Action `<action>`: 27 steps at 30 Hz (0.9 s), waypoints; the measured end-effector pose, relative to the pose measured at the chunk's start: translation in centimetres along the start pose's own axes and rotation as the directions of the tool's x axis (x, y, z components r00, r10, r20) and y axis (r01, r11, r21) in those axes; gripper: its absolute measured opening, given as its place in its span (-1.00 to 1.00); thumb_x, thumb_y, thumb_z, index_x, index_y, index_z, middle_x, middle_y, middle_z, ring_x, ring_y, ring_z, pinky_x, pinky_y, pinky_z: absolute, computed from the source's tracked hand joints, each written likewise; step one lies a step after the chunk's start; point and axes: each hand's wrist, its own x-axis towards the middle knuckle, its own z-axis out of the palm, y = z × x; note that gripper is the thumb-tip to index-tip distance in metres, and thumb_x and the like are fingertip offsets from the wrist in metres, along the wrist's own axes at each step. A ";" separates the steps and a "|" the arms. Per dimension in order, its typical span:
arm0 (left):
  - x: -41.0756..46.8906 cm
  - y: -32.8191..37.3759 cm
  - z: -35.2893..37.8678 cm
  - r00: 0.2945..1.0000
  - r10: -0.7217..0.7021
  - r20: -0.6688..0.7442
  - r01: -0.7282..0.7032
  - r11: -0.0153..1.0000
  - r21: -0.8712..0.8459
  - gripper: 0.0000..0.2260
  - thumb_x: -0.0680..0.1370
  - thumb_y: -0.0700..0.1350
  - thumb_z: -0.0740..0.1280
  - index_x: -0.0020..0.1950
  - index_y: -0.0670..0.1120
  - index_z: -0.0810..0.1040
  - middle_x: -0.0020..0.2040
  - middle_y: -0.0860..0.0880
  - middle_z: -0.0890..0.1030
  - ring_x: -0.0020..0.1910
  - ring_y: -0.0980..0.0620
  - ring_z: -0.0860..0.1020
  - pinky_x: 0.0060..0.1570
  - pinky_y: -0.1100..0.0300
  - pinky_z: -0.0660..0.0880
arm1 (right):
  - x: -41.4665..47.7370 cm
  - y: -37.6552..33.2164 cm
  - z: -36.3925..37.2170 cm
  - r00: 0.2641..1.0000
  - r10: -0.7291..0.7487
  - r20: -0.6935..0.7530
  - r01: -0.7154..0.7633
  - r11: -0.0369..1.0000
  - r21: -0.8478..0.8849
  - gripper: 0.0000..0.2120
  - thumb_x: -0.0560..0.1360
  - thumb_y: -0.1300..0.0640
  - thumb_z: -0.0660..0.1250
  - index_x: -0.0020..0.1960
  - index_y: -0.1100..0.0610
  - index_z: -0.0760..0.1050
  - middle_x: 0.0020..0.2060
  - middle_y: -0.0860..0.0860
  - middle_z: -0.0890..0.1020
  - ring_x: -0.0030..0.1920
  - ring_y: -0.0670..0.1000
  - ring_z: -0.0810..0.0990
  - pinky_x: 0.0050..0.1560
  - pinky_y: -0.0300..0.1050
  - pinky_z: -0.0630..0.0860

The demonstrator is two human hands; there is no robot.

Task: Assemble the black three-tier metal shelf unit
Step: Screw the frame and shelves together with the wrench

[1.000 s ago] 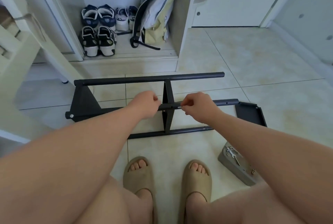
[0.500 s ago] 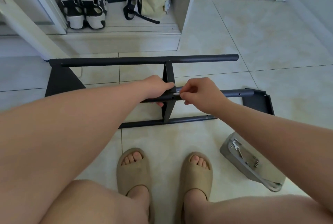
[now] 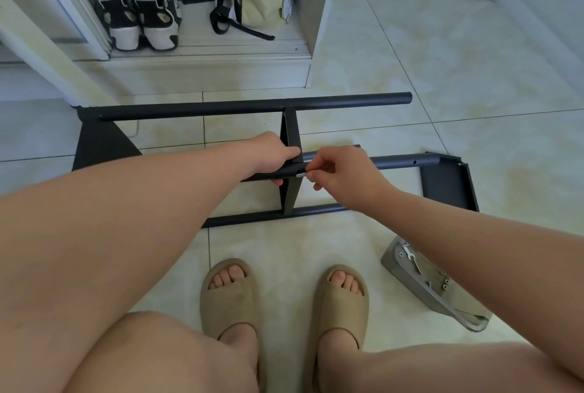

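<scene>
The black shelf frame [image 3: 246, 106] lies on its side on the tiled floor, with long tubes running left to right and a flat middle panel [image 3: 290, 193] standing between them. My left hand [image 3: 273, 155] grips the near upper tube just left of that panel. My right hand [image 3: 339, 172] pinches a small silver tool or screw [image 3: 301, 175] against the tube at the panel's joint. A loose black shelf panel [image 3: 448, 182] leans at the tubes' right end.
A grey tray [image 3: 423, 285] with screws and a small wrench lies on the floor at right. My feet in beige slippers [image 3: 230, 294] stand close before the frame. Behind it an open closet holds sneakers [image 3: 139, 17] and a bag [image 3: 262, 3].
The camera has tilted down and nearer, so the frame appears lower in view. My hands stay at the same joint; the right hand's pinch on the silver piece has shifted slightly.
</scene>
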 end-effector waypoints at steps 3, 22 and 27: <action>-0.2 0.0 0.0 1.000 0.004 -0.002 -0.004 1.000 0.009 -0.66 0.71 0.00 0.10 0.12 -0.18 0.59 -0.21 -0.16 0.67 -0.33 0.00 0.57 -0.03 0.09 0.39 | -0.1 0.0 -0.2 1.000 -0.002 -0.029 0.002 1.000 -0.001 -0.88 0.58 0.17 0.38 -0.11 0.01 0.57 -0.25 -0.01 0.71 -0.22 -0.10 0.63 -0.31 -0.45 0.43; 1.0 -0.8 0.1 0.999 -0.035 -0.009 0.034 0.994 -0.107 -0.58 0.64 0.12 0.21 0.14 -0.23 0.61 -0.29 -0.07 0.68 -0.36 0.04 0.63 -0.18 0.15 0.44 | 1.4 -1.0 2.5 0.993 0.110 -0.041 -0.109 0.993 0.034 -0.81 0.57 0.21 0.37 -0.21 0.06 0.50 -0.28 0.04 0.71 -0.30 -0.13 0.61 -0.29 -0.29 0.42; 0.8 -0.7 0.0 0.999 -0.033 -0.005 0.032 0.992 -0.125 -0.60 0.63 0.12 0.25 0.12 -0.21 0.61 -0.39 0.00 0.66 -0.44 0.11 0.61 -0.27 0.19 0.41 | 1.5 -1.3 2.7 0.997 0.079 -0.018 -0.080 0.993 -0.090 -0.84 0.59 0.19 0.34 -0.17 0.09 0.48 -0.19 0.09 0.69 -0.16 0.06 0.65 -0.12 -0.06 0.58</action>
